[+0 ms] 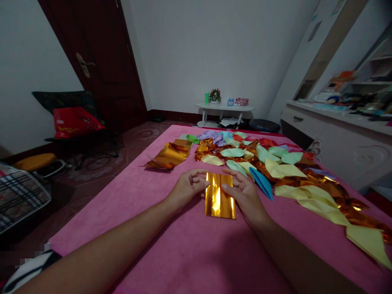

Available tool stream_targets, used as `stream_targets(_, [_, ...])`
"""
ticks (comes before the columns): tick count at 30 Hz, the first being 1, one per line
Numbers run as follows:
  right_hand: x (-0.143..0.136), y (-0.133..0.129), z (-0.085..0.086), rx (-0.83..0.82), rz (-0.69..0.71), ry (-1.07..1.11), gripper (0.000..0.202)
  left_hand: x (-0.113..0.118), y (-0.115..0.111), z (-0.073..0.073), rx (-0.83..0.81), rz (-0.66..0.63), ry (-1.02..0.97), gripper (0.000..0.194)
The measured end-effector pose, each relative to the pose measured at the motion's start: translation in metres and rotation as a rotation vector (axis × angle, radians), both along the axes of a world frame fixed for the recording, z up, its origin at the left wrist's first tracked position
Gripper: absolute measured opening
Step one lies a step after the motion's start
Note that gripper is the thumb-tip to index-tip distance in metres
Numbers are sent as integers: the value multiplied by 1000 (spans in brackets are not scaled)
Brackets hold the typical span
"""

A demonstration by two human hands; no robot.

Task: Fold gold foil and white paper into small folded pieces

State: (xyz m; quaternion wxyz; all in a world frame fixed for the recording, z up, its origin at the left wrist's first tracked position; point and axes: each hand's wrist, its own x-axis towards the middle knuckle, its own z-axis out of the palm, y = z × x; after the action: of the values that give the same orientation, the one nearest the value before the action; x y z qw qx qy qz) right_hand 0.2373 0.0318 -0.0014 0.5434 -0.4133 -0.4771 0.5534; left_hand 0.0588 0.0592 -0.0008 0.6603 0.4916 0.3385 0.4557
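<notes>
A shiny gold foil paper, rectangular and with creases running along its length, is held up over the pink cloth. My left hand pinches its left edge near the top, thumb in front. On the opposite side my right hand grips it, thumb pressed on the front and fingers behind. Just beyond lies a pile of folded papers, with a blue folded paper close to my right hand and a pale yellow one past the foil. Farther left rests a stack of gold foil sheets.
Folded pale yellow papers and gold foil pieces spread along the table's right side. A white side table with a small plant stands by the far wall. At left is a chair with a red bag; at right, a white cabinet.
</notes>
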Motion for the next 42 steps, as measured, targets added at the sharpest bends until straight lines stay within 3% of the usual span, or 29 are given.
stream_targets(7, [1,2,-3,63,-13,-56,56,-1,1,1,35,25,-23,53])
stream_targets(15, [-1,4,-9,123,27,-157,38,-1,1,-1,59,29,49,46])
stream_targets(25, [0,1,-1,16,77,-30,33,-2,1,-1,-8,65,-36,52])
stream_targets(32, [2,4,-2,83,-115,-7,49,-3,4,0,65,145,-47,56])
stream_targets(36, [5,6,-5,109,-212,-66,39,-2,4,3,45,203,-80,61])
stream_targets(42, [6,7,-7,227,-180,-183,17,-2,5,2,86,258,-114,57])
